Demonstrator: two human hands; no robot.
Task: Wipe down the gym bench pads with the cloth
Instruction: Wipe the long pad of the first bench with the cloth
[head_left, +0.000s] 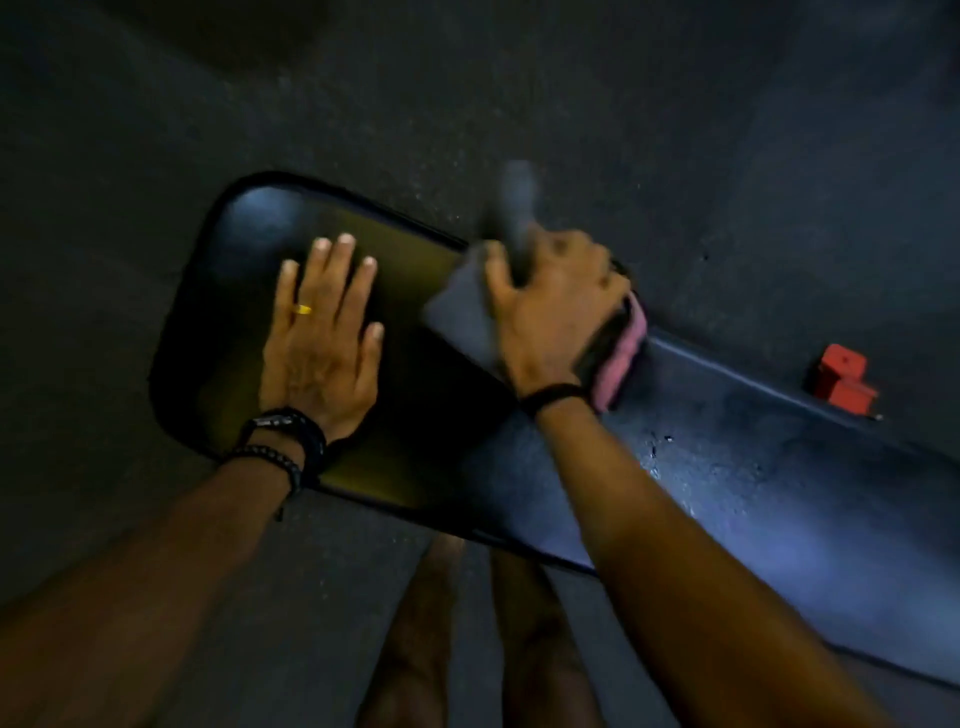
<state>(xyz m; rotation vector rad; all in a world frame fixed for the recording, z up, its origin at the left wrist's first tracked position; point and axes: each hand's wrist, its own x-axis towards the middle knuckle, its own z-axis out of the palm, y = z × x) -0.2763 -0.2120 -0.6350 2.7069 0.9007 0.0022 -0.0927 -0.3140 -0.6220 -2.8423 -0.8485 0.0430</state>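
Note:
A black gym bench runs from centre left to lower right. Its seat pad lies at the left and the long back pad stretches to the right. My left hand rests flat on the seat pad with straight fingers. My right hand grips a grey cloth and presses it down where the two pads meet. A pink and dark pad-like thing sits under the heel of that hand. The cloth and right hand are blurred.
Dark speckled rubber floor surrounds the bench. A red metal bracket stands beyond the back pad at the right. A blurred grey upright bar rises behind my right hand. My bare legs stand against the bench's near edge.

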